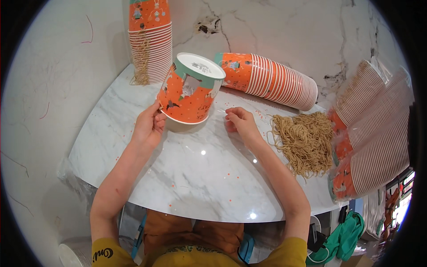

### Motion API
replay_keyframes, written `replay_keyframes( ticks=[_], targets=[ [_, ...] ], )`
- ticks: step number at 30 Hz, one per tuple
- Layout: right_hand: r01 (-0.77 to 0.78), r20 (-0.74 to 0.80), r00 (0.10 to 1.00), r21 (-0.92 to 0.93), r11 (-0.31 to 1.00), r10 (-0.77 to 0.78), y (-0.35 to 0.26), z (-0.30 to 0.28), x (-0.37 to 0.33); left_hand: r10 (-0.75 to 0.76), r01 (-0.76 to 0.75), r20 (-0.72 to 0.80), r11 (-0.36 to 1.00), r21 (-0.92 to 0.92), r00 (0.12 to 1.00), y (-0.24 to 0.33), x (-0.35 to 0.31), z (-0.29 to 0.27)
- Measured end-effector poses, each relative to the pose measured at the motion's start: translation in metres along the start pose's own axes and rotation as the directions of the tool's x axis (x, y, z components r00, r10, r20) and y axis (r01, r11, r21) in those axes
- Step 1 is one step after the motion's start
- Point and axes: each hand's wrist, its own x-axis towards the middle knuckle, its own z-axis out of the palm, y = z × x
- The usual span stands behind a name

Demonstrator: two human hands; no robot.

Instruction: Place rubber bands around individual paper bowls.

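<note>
An orange paper bucket [189,95] with a green band and printed figures is tilted above the marble-patterned table, its white base upward. My left hand [150,124] grips its rim at the lower left, and a bit of tan cord shows by the fingertips. To the right of the bucket and apart from it, my right hand [242,124] has thumb and fingers pinched together. Whatever is in that pinch is too small to make out. Right of this hand lies a heap of tan cords [307,142].
Nested buckets [150,51] stand upside down at the back left, cords hanging down their side. Another bucket stack [278,82] lies along the back wall. Plastic-wrapped stacks [378,151] lean at the right edge. Orange paper dots are scattered over the table [200,182].
</note>
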Motion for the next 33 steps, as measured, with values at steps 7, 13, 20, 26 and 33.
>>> replay_keyframes(
  ticks=[7,13,20,26,33],
  targets=[
    [-0.149,0.109,0.986,0.213,0.966,0.128,-0.004,0.002,-0.004,-0.205,0.206,0.022,0.977,-0.062,0.978,0.002,0.001,0.0],
    [-0.295,0.331,0.937,0.575,0.763,0.113,-0.023,-0.001,-0.013,-0.291,0.29,-0.053,0.957,-0.023,0.955,0.0,-0.006,0.007],
    [-0.298,0.405,0.914,0.684,0.665,-0.007,-0.037,-0.009,-0.024,-0.361,0.366,-0.094,0.929,0.046,0.928,-0.002,-0.006,0.007],
    [-0.161,0.333,0.935,0.699,0.696,-0.118,-0.055,0.006,-0.043,-0.28,0.281,-0.135,0.96,-0.018,0.95,-0.005,-0.005,0.007],
    [-0.111,0.304,0.932,0.757,0.644,-0.196,-0.066,0.023,-0.064,-0.344,0.345,-0.023,0.937,0.059,0.939,-0.011,-0.001,-0.004]
  ],
)
